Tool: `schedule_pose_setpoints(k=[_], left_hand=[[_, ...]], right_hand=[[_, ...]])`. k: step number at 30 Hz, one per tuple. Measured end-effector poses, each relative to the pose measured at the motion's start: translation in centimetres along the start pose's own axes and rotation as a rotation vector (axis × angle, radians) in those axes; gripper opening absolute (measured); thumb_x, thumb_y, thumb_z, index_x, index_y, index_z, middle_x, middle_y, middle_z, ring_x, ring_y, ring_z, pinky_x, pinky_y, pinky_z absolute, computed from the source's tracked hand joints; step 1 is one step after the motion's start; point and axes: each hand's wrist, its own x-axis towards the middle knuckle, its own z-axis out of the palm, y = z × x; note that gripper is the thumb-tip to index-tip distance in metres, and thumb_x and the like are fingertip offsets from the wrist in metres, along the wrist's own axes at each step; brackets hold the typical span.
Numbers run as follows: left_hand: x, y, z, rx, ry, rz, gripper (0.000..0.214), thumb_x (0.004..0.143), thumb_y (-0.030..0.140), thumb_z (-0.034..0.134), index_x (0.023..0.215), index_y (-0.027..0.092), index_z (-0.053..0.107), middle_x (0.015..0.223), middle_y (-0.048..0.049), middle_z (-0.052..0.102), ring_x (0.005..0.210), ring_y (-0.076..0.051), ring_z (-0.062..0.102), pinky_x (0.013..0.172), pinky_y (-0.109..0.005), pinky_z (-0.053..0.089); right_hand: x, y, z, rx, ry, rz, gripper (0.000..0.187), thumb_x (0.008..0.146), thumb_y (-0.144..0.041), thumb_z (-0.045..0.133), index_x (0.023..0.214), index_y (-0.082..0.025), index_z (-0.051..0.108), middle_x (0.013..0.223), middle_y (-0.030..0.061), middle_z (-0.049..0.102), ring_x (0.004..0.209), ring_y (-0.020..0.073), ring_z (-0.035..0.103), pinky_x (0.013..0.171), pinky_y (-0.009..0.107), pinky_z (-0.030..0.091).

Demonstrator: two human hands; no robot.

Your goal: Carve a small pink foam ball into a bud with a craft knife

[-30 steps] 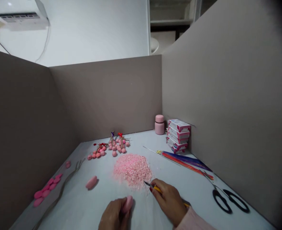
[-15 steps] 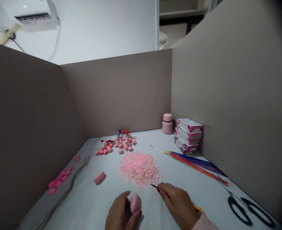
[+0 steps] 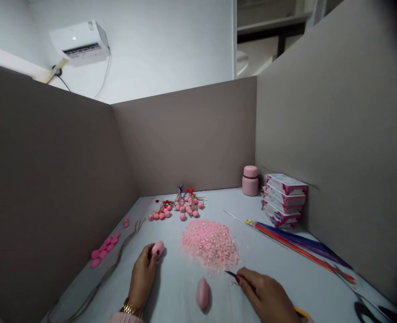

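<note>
My left hand (image 3: 142, 272) reaches to the left of the shavings, its fingers closed around a pink oval soap-like piece (image 3: 158, 247) at the table top. A second oval pink piece (image 3: 202, 294) lies on the table between my two hands, touched by neither. On the right, my right hand (image 3: 265, 292) grips a knife (image 3: 231, 273); its dark pointed blade juts left, and a bit of yellow handle shows behind the hand. The blade tip is at the near edge of a heap of pink shavings (image 3: 211, 244).
Beaded bunches (image 3: 185, 205) lie at the back, near a pink jar (image 3: 250, 181) and stacked boxes (image 3: 284, 199). Coloured strips (image 3: 299, 244) and black-handled scissors (image 3: 365, 312) lie right. Flat pink pieces (image 3: 104, 249) and long stems (image 3: 117, 260) are left. Grey panels (image 3: 185, 139) enclose the table.
My left hand has left the nearer pink piece on the table and moved forward and left to the other one, now in its fingers. My right hand keeps the knife. The view has shifted.
</note>
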Motion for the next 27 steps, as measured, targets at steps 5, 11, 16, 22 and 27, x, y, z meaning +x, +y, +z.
schedule_pose_setpoints(k=[5,11,16,22,27], left_hand=[[-0.5,0.6,-0.1,0.000,0.001,0.034,0.027,0.080,0.032,0.047,0.097,0.014,0.059,0.097,-0.0159,0.069,0.089,-0.031,0.064,0.081,-0.045,0.050],[-4.7,3.9,1.8,-0.069,-0.038,0.148,0.029,0.083,0.031,0.046,0.108,0.018,0.052,0.114,-0.0149,0.058,0.105,-0.028,0.057,0.089,-0.045,0.046],[-9.1,8.0,3.9,-0.214,-0.141,0.275,0.036,0.073,0.026,0.059,0.107,0.017,0.054,0.106,-0.0153,0.063,0.099,-0.030,0.059,0.087,-0.045,0.047],[-8.0,10.1,2.2,-0.127,-0.339,0.313,0.017,0.084,0.021,0.047,0.097,0.017,0.057,0.087,-0.0110,0.067,0.080,-0.025,0.062,0.073,-0.039,0.050],[-7.8,9.4,1.9,-0.122,-0.361,0.299,0.020,0.086,0.023,0.045,0.101,0.017,0.056,0.091,-0.0120,0.068,0.083,-0.024,0.064,0.077,-0.039,0.052]], right_hand=[[0.2,0.0,0.0,-0.002,-0.004,0.026,0.031,0.090,-0.028,0.031,0.081,-0.026,0.060,0.075,-0.0001,0.070,0.070,0.0183,0.066,0.060,0.024,0.039],[0.2,-0.5,-0.4,-0.049,0.069,0.026,0.030,0.090,-0.027,0.033,0.079,-0.025,0.060,0.074,-0.0005,0.070,0.068,0.0173,0.066,0.058,0.023,0.038],[0.1,-0.6,-0.2,-0.117,0.138,0.006,0.028,0.091,-0.023,0.035,0.081,-0.025,0.061,0.075,-0.0011,0.070,0.069,0.0167,0.066,0.058,0.022,0.037],[-0.1,-1.0,-0.2,-0.130,0.183,-0.033,0.020,0.088,-0.019,0.041,0.083,-0.021,0.060,0.074,0.0008,0.070,0.067,0.0168,0.065,0.057,0.022,0.036],[-1.1,-1.9,-0.1,-0.090,0.190,-0.239,0.016,0.082,-0.019,0.047,0.070,-0.022,0.058,0.069,-0.0021,0.067,0.066,0.0138,0.063,0.059,0.020,0.036]])
